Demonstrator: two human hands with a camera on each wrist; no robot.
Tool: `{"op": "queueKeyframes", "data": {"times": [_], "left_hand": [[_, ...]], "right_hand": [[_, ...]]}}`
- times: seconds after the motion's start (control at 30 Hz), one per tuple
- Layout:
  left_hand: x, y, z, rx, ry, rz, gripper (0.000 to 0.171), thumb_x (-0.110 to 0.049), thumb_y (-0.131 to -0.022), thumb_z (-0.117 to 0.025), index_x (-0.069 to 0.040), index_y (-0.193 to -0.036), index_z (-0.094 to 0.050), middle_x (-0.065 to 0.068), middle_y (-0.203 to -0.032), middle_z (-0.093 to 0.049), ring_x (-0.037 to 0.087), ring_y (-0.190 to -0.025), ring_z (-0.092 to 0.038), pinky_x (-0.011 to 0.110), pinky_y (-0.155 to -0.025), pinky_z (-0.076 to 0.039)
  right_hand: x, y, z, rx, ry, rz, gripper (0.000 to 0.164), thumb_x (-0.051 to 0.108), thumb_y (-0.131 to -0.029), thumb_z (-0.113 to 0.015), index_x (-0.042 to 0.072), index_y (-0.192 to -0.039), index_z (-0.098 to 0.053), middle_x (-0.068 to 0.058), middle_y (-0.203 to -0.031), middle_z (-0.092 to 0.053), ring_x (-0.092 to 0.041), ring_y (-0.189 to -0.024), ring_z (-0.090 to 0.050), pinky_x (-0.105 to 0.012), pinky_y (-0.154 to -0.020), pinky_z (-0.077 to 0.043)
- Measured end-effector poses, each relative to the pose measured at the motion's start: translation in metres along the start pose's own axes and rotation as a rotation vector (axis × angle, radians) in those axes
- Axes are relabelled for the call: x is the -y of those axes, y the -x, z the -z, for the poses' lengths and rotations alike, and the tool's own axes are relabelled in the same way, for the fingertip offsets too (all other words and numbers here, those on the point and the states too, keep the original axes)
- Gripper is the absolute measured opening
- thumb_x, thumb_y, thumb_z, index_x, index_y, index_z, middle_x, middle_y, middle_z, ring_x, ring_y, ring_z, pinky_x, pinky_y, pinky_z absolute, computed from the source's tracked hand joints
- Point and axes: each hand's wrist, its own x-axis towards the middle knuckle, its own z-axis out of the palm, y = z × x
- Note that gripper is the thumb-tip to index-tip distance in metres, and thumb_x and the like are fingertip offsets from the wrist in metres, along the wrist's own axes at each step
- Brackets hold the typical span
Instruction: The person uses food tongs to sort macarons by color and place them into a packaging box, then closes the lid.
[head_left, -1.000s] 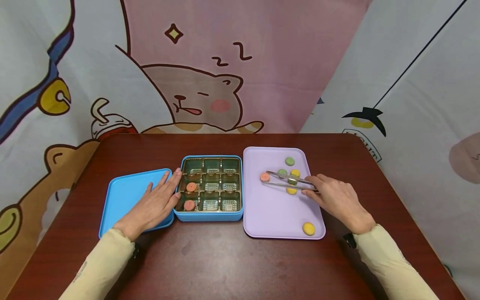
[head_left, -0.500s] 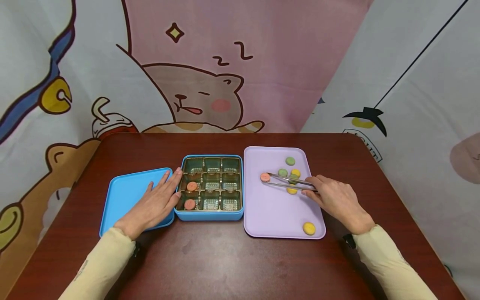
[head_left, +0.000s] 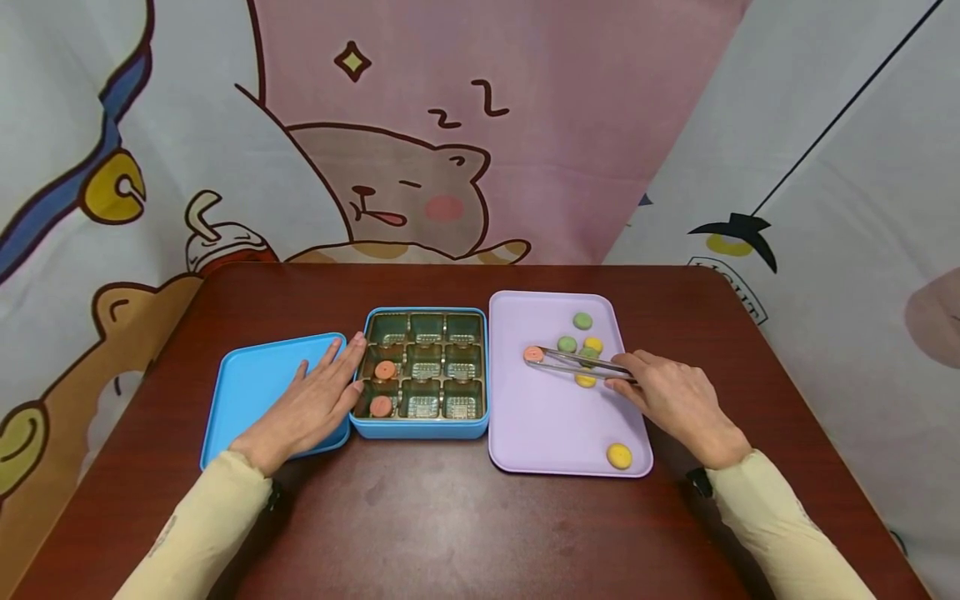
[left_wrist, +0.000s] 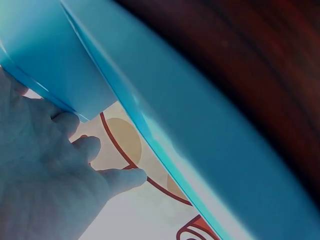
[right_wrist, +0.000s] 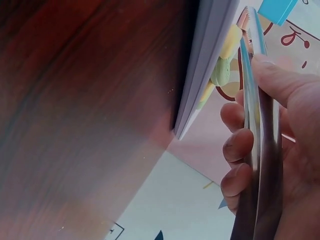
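Note:
In the head view my right hand (head_left: pixel 671 400) grips metal tongs (head_left: pixel 585 360) over the purple tray (head_left: pixel 555 425). The tong tips lie at either side of a pink macaron (head_left: pixel 533 354) on the tray; whether both tips press it I cannot tell. The right wrist view shows thumb and fingers wrapped around the tongs (right_wrist: pixel 260 130). My left hand (head_left: pixel 307 404), fingers extended, touches the left edge of the blue box (head_left: pixel 420 429). That box has a gold divided insert, with a pink macaron (head_left: pixel 386 369) in the left middle compartment and another pink macaron (head_left: pixel 381 407) in the left front one.
A blue lid (head_left: pixel 251 387) lies left of the box, partly under my left hand. On the tray are green macarons (head_left: pixel 582 321) and yellow macarons (head_left: pixel 618 456), some beneath the tongs. All stand on a dark brown table (head_left: pixel 420 517) before a cartoon-printed cloth (head_left: pixel 562 125).
The tong arms have drawn slightly closer together around the pink macaron. My left hand keeps its place on the box, and the head view has shifted a little.

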Motion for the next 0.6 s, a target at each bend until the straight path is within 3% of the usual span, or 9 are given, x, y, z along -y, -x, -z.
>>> {"op": "queueKeyframes", "data": {"times": [0.6], "left_hand": [[0.0012,-0.0009,-0.0022,-0.006,0.009,-0.006,0.066,-0.041,-0.113,-0.034,-0.013,-0.168,-0.009,0.006,-0.174,-0.008,0.036,-0.159,-0.003,0.074,-0.118,-0.009]], "right_hand": [[0.0086,0.0039,0.0093,-0.040,-0.031,-0.010,0.040,0.034,-0.089,-0.083,0.008,-0.118,-0.073,-0.003,-0.091,-0.070,-0.012,-0.058,-0.048,-0.026,-0.044,-0.034]]}}
